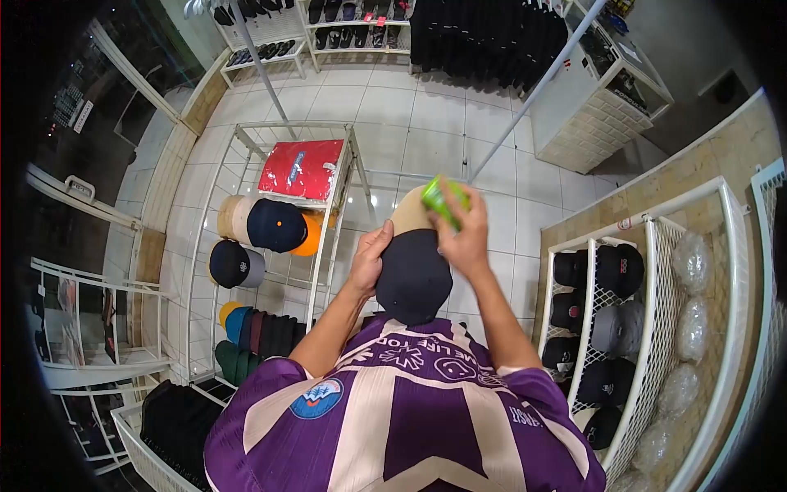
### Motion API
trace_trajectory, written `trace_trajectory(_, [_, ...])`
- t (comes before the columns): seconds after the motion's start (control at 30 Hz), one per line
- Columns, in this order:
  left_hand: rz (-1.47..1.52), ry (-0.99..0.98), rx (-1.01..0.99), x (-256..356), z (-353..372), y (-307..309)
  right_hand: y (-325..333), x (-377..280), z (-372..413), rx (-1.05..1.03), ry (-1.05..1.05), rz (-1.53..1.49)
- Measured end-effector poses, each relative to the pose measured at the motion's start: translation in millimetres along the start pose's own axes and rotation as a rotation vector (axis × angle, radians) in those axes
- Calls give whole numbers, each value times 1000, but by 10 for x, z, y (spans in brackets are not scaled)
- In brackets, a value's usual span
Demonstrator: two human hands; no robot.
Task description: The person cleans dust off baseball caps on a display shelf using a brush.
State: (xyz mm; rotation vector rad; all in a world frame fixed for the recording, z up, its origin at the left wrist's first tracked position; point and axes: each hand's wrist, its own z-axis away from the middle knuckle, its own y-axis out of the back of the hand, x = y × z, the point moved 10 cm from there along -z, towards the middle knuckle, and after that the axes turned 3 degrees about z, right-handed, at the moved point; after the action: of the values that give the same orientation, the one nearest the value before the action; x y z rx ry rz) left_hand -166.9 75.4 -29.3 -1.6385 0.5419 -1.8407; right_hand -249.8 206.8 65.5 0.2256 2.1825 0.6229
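A baseball cap (414,283) with a black crown and beige brim is held in front of my chest, brim pointing away from me. My left hand (370,261) grips its left side, thumb up along the edge where brim meets crown. In my right hand (466,234) is a small bright green object (444,201), held against the brim's right side; motion blurs it and I cannot tell its kind. The fingers of that hand wrap over its right side.
To the left, a white wire rack (352,164) carries a red plastic-wrapped package (302,170) and several caps (277,225). White mesh shelves (652,303) with more caps stand close on my right. A metal pole (533,98) slants down ahead, before hanging black clothes (488,41).
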Motion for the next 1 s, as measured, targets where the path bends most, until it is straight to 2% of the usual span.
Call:
trace_trajectory(0.07, [30, -55, 76, -56, -21, 153, -153, -497, 132, -224, 293, 98])
trace_trajectory(0.1, [26, -53, 76, -27, -23, 144, -162, -419, 115, -221, 290, 96])
trace_trajectory(0.17, [32, 25, 19, -24, 21, 37, -8, 49, 18, -36, 86, 6])
trace_trajectory(0.2, [34, 22, 19, -3, 20, 15, 72, 240, -51, 54, -55, 124])
trace_trajectory(0.3, [24, -15, 11, 88, 4, -34, 113, 226, 33, 123, -89, 84])
trace_trajectory(0.33, [25, -16, 13, 84, -13, 1, 64, 33, 80, 22, -11, 84])
trace_trajectory(0.37, [56, 0, 14, 53, -30, 67, 62, 15, 132, 19, -11, 84])
trace_trajectory(0.43, [84, 20, 12, 61, -27, 70, -96, -208, 214, -138, 195, -43])
trace_trajectory(0.47, [79, 34, 24, 61, -15, 68, -48, 55, 157, -40, 109, -88])
trace_trajectory(0.5, [81, 48, 42, 38, 17, 55, -79, 124, 117, -44, 104, -84])
trace_trajectory(0.57, [61, 28, 50, 43, 36, 35, 28, 612, 100, 136, -291, -199])
trace_trajectory(0.63, [28, -2, 48, 108, -27, 51, 131, 346, 88, 136, -198, -160])
trace_trajectory(0.7, [94, -4, 17, 60, -26, 55, -2, -178, 143, -87, 133, -111])
trace_trajectory(0.73, [94, -4, 17, 60, -21, 60, -17, -320, 131, -120, 218, -67])
trace_trajectory(0.77, [49, 9, 16, 58, -25, 55, -51, -255, 109, -116, 218, -65])
trace_trajectory(0.83, [12, 27, 19, 45, 2, 11, 44, 366, 74, 111, -181, -142])
trace_trajectory(0.87, [91, 47, 29, 41, 19, -37, 56, 524, 101, 189, -274, -165])
trace_trajectory(0.9, [162, 64, 31, 49, 5, -65, 83, 471, 102, 189, -271, -166])
trace_trajectory(1.0, [184, 41, 37, -32, -44, 65, 14, -88, 135, -38, 52, -136])
